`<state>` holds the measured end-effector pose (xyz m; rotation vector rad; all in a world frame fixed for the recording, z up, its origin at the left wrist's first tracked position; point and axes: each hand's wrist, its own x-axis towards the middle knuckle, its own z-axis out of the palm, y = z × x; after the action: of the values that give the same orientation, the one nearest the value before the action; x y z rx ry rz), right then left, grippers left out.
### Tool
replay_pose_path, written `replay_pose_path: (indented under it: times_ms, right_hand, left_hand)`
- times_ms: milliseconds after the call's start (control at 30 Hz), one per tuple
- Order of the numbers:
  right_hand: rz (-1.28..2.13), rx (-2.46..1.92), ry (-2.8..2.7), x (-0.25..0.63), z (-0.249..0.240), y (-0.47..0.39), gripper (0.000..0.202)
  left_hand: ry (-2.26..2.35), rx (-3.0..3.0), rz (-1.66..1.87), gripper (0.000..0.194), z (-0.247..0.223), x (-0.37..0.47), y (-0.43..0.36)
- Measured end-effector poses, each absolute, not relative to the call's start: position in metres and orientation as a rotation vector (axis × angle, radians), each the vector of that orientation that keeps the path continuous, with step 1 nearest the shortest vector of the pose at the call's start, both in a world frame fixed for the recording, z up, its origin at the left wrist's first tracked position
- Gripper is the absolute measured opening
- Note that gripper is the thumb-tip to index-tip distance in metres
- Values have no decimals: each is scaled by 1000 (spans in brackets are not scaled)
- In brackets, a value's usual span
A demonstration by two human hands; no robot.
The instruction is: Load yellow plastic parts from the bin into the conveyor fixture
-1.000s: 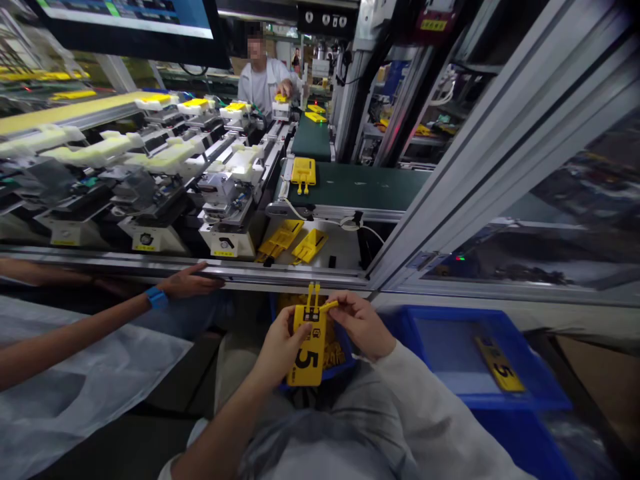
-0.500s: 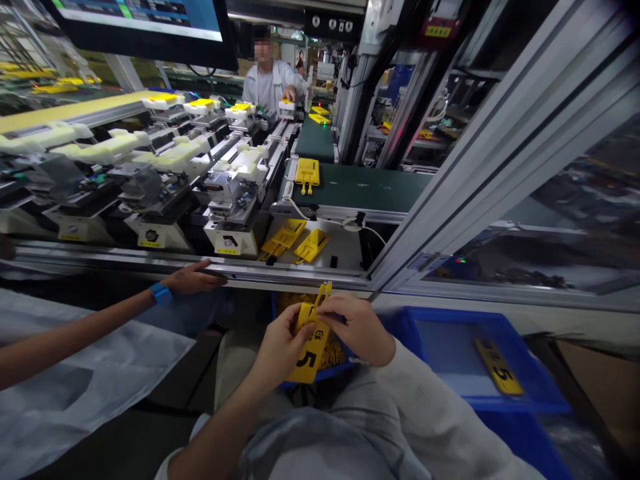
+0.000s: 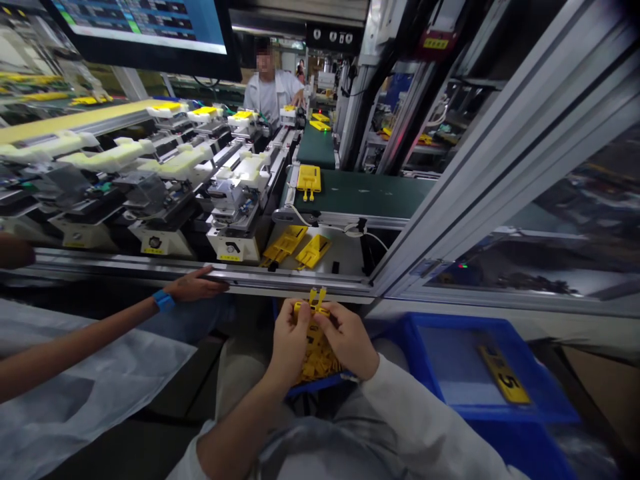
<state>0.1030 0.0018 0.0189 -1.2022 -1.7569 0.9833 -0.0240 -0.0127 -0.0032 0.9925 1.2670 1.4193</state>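
A yellow power bank (image 3: 313, 331) with two short cables is held between my hands, low in front of me. Its cable plugs (image 3: 317, 295) point up, away from me. My left hand (image 3: 287, 343) grips the left side, thumb near the top end. On the right side, my right hand (image 3: 354, 341) closes with thumb and fingers at the same end, beside the cables. My fingers cover much of the casing. Below it sits a blue bin (image 3: 316, 385) heaped with small yellow pieces (image 3: 323, 363).
A blue tray (image 3: 430, 367) at right contains a yellow piece marked 5 (image 3: 503, 375). Yellow power banks lie on the ledge (image 3: 350, 247) and the green conveyor (image 3: 370, 190). Fixtures (image 3: 233, 243) line the left. A co-worker's hand (image 3: 197, 285) rests by the rail; another person stands behind.
The power bank has tilted, so its number 5 face is now mostly hidden and both plugs stand upright. My right hand has shifted slightly lower, to the casing's right corner.
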Motion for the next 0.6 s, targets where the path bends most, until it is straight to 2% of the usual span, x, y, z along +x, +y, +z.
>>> replay_pose_path:
  times_ms: [133, 233, 333, 400, 500, 600]
  right_hand:
    - [844, -1177, -1750, 103, 32, 15, 21]
    - [700, -1082, -1729, 107, 35, 44, 21]
    - [482, -996, -1698, 106, 18, 86, 24]
    - [353, -1047, -1762, 102, -2, 115, 25]
    - [300, -1271, -2040, 94, -29, 148, 24]
    - [279, -1390, -2250, 92, -42, 157, 20]
  left_hand:
    - [1310, 1284, 1434, 28, 7, -31, 15]
    - [1252, 1766, 1425, 31, 36, -45, 51]
    - [1265, 2208, 1446, 34, 75, -54, 101]
    - [1478, 2330, 1384, 34, 98, -55, 140]
    - [1784, 2401, 1068, 39, 121, -51, 197]
    - [1903, 2403, 649, 55, 131, -47, 244]
